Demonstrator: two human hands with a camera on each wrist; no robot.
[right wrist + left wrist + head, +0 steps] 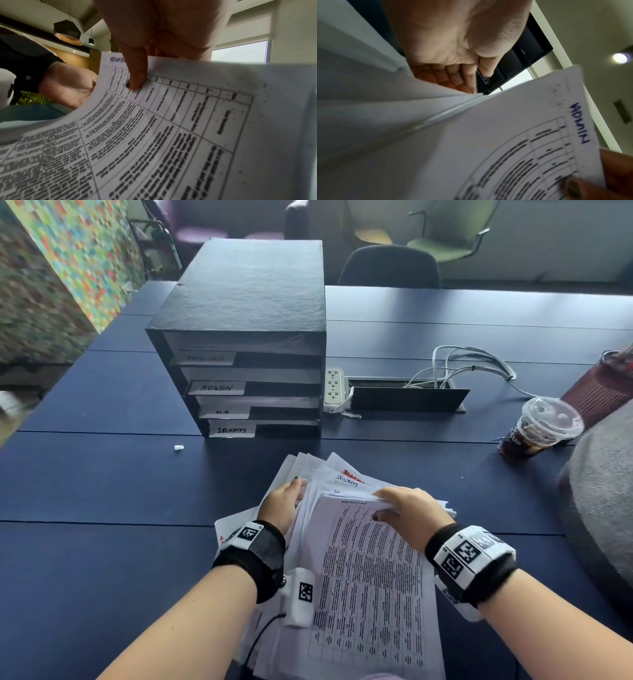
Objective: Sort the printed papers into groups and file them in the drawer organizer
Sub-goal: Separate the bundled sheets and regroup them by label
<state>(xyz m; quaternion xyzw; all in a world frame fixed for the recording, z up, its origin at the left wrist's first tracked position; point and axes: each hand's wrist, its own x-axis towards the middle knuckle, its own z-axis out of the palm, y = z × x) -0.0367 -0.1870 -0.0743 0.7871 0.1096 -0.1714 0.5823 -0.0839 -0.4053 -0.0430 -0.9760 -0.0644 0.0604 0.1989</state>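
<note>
A loose pile of printed papers (pixel 346 594) lies on the dark blue table (pixel 102 481) in front of me. Its top sheet (pixel 171 128) carries a printed table and the handwritten word ADMIN. My right hand (pixel 387 501) pinches that sheet at its far edge, thumb (pixel 135 81) on the print, and the sheet curls upward. My left hand (pixel 298 487) stands edge-on at the pile's left side, its fingers (pixel 464 82) fairly straight against the lower sheets. The black drawer organizer (pixel 239 371) stands behind the pile, with labelled slots such as ADMIN (pixel 217 387) and SECURITY (pixel 232 430).
An iced drink cup (pixel 541 426) stands at the right, near a maroon bag (pixel 603 388) and a grey cloth mass (pixel 603 491). A power strip (pixel 334 388) and cable box (pixel 407 398) sit beside the organizer. A small white scrap (pixel 178 447) lies to the left.
</note>
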